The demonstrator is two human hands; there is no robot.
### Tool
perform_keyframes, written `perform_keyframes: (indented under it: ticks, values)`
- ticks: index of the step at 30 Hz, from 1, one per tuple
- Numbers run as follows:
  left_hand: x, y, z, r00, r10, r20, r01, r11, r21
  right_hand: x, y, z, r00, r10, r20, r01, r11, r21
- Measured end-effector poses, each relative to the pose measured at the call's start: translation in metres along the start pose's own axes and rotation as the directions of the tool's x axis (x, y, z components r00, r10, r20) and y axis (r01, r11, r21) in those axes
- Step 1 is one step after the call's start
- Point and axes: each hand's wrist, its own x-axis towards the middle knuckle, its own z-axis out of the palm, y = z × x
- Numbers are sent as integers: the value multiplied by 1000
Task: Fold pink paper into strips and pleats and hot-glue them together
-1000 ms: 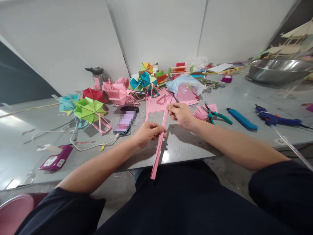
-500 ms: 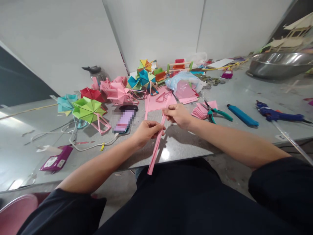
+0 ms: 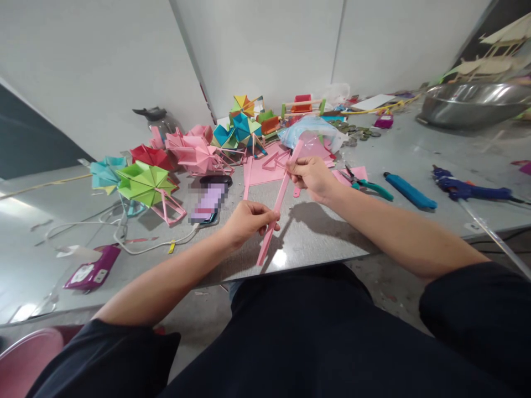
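Note:
A long folded pink paper strip [image 3: 277,207] slants from low near the table's front edge up toward the back. My left hand [image 3: 245,221] pinches its lower part between thumb and fingers. My right hand [image 3: 312,177] grips the upper part, a little above the grey table [image 3: 315,243]. Flat pink paper sheets [image 3: 265,172] lie just behind my hands.
Folded paper pinwheels, green [image 3: 143,182], pink [image 3: 194,152] and blue [image 3: 243,128], crowd the back left. A phone [image 3: 207,203], white cable [image 3: 124,240] and purple pack [image 3: 89,272] lie left. Green-handled pliers [image 3: 367,187], a blue tube [image 3: 409,190], a blue glue gun [image 3: 468,190] and a steel bowl [image 3: 473,105] sit right.
Both hands have slid the strip upward and away: its lower end rose from over my lap to the table edge, and my right hand moved up and farther back.

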Motion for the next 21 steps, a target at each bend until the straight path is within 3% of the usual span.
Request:
perform_keyframes:
  ticks: [6, 14, 21]
  values:
    - [-1, -2, 2, 1000, -10, 7, 10, 1000, 15, 5, -4, -12, 996, -56, -64, 59, 997, 42]
    - [1, -5, 0, 1000, -3, -25, 4, 1000, 19, -12, 6, 6, 993, 55, 108, -56, 998, 6]
    - [0, -5, -1, 1000, -4, 26, 2, 998, 65, 11, -8, -20, 999, -5, -37, 7, 999, 49]
